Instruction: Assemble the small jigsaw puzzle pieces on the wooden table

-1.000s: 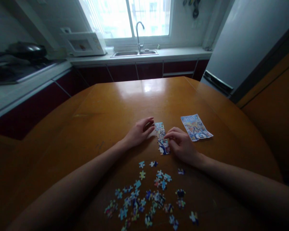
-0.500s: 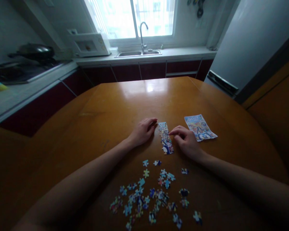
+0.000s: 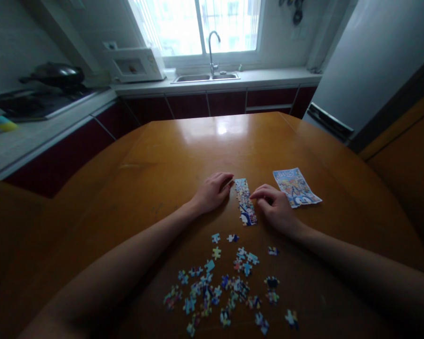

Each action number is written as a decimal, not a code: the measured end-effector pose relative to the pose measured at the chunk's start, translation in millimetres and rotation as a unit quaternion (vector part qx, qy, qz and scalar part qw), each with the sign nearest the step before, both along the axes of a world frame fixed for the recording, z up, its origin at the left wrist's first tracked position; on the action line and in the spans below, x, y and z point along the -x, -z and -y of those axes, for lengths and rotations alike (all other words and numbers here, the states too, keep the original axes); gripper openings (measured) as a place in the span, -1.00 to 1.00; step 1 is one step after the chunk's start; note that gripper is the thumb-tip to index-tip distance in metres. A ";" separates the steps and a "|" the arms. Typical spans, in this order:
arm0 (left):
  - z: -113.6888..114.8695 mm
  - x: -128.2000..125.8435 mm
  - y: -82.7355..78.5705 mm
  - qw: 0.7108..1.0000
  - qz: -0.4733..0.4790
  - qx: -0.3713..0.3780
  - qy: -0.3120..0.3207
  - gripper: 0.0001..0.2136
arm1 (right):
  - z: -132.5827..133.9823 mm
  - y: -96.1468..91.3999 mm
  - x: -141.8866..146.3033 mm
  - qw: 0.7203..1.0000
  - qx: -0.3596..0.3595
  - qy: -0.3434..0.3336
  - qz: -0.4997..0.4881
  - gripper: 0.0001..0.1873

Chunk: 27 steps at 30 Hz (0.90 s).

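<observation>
A narrow strip of joined jigsaw pieces [image 3: 245, 203] lies on the wooden table between my hands. My left hand [image 3: 212, 192] rests on its left, fingers loosely bent, fingertips close to the strip's upper left edge; nothing shows in it. On the other side, my right hand [image 3: 274, 207] has its forefinger reaching to the strip's right edge, with the thumb apart below and nothing visibly held. A printed picture sheet [image 3: 297, 187] lies just beyond the right hand. Nearer to me, loose jigsaw pieces [image 3: 207, 291] are scattered and partly heaped between my forearms.
The brown table [image 3: 183, 150] has rounded sides. Past its far edge stand a counter with a sink [image 3: 192, 78], a tap [image 3: 211, 52] and a white microwave [image 3: 136, 65]. A pan [image 3: 58, 74] sits on the stove at left; a grey fridge [image 3: 367, 61] stands at right.
The whole view has shifted slightly to the right. Both hands keep about the same places beside the strip, and the loose pieces lie as before.
</observation>
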<state>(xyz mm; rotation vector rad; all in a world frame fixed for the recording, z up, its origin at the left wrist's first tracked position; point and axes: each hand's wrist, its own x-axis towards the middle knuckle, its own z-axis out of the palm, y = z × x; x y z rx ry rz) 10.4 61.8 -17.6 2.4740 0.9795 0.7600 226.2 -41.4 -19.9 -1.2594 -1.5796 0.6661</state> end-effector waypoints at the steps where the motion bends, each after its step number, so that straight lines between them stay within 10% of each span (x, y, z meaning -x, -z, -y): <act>1: 0.3 -0.2 -0.4 1.000 -0.002 0.000 0.000 -0.76 | 0.1 -0.3 0.1 1.000 -0.001 0.000 -0.001 -0.77; 27: 3.1 -1.6 -4.5 1.000 -0.018 -0.004 0.014 -0.73 | 2.9 -1.0 0.2 1.000 0.004 -0.003 -0.012 -0.75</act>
